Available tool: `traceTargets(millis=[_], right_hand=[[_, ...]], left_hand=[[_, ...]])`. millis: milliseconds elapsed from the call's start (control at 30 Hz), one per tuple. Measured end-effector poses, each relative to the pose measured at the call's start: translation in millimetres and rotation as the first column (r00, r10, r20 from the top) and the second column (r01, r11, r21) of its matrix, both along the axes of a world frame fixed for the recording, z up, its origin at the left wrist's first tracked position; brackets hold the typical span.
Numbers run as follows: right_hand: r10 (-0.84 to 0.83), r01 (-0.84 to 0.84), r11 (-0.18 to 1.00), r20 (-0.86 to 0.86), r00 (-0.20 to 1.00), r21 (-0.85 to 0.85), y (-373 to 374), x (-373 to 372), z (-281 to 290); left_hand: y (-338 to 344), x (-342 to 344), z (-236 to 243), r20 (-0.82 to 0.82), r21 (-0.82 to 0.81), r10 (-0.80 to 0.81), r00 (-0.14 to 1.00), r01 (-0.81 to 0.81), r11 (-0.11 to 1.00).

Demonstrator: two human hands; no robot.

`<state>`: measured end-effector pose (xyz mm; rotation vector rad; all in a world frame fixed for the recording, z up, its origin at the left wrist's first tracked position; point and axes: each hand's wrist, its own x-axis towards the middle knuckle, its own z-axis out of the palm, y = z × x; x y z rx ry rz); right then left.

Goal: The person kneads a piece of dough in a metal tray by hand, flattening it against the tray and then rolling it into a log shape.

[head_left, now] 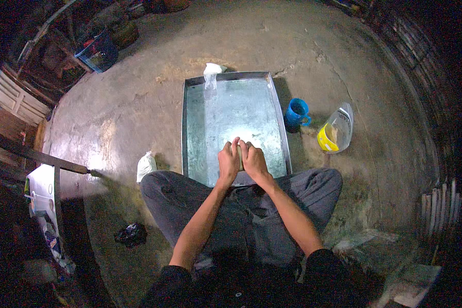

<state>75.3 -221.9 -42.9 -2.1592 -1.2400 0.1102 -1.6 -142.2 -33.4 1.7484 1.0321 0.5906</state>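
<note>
My left hand (228, 163) and my right hand (254, 161) are held together over the near part of a shallow metal tray (231, 110). Their fingers close around a small pale lump (240, 160); most of it is hidden, so I cannot tell its kind. The tray lies on the floor just in front of my crossed legs. At its far left corner a clear plastic bag with white contents (214, 70) hangs over the rim. A blue mug (296, 112) stands beside the tray's right side.
Right of the mug is a clear and yellow plastic bag (337, 131). A white bag (147, 165) stands by my left knee, with a crumpled black plastic bag (131, 234) nearer. A blue basket (98, 52) is far left. A wooden beam (61, 163) juts in from the left.
</note>
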Motion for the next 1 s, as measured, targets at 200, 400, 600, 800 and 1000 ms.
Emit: traceTargets(millis=[200,400,600,800,1000], right_hand=[[-0.090,0.163,0.957,-0.290,0.953,0.241,7.1,-1.0,10.4],[-0.153,0.239,0.962,-0.469,0.870,0.129,-1.7,9.9,9.1],[-0.127,0.273,0.938,-0.518,0.846,0.216,3.6,2.9,5.9],[0.048,0.277,0.931,-0.831,0.554,0.238,8.9,10.9,-0.4],[-0.159,0.438,0.862,-0.684,0.712,0.256,6.4,0.7,6.0]], left_hand=[[5.3,-0.3,-3.1,0.157,-0.093,0.075,0.985,-0.061,0.994],[-3.1,1.5,0.8,0.080,-0.004,0.084,0.993,-0.084,0.996],[9.1,-1.7,-7.1,0.091,-0.175,0.013,0.996,0.003,0.985],[-1.1,1.3,13.7,0.395,-0.410,0.254,0.883,-0.078,0.909],[12.0,-6.8,10.4,0.306,-0.296,0.311,0.900,-0.221,0.929]])
